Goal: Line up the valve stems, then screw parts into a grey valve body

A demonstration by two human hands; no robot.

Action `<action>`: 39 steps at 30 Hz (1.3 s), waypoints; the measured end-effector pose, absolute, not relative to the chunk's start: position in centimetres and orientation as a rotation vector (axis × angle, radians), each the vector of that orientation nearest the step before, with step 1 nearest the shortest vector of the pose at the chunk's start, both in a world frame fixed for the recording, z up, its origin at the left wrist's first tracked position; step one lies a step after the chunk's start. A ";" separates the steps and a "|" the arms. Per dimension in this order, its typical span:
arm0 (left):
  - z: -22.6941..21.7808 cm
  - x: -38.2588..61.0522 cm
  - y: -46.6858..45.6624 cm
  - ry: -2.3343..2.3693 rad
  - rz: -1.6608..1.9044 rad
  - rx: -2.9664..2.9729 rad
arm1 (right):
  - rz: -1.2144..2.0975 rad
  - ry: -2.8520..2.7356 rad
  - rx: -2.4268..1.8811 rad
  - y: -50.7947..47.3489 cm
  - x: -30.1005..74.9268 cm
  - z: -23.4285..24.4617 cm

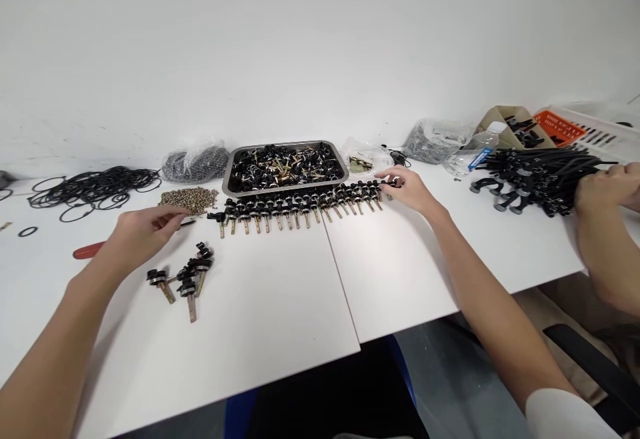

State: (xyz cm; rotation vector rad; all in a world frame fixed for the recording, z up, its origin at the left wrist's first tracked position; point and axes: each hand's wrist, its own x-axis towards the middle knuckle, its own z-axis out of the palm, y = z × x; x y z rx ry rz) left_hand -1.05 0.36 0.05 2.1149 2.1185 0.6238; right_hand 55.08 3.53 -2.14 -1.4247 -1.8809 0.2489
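A long row of black-capped brass pieces (300,207) lies in front of a steel tray (231,174) filled with the same black and brass parts. My right hand (409,187) is at the row's right end, with thumb and fingers pinching the last piece (391,184). My left hand (145,229) hovers beside a heap of small brass nuts (190,199), its fingers curled in a pinch around a small dark bit that I cannot make out. A few loose assembled pieces (187,279) lie just below that hand.
Black rubber rings (93,186) spread at the far left, with a red-handled tool (87,250) nearby. Plastic bags of parts (195,162) (433,139) flank the tray. At the right, another person's hands (605,189) rest on a bundle of black hooked parts (535,172). A white basket (600,129) stands behind.
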 end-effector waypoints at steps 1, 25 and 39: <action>0.1 -1.0 0.4 2.114 0.623 2.121 | 0.204 -1.863 -1.421 3.7 55.1 -2.2; -0.1 -1.3 0.4 2.101 0.572 2.125 | 0.241 -1.855 -1.389 6.7 54.3 -4.5; 0.3 -0.9 0.0 2.013 0.640 2.167 | 0.228 -1.728 -1.254 1.2 49.0 2.0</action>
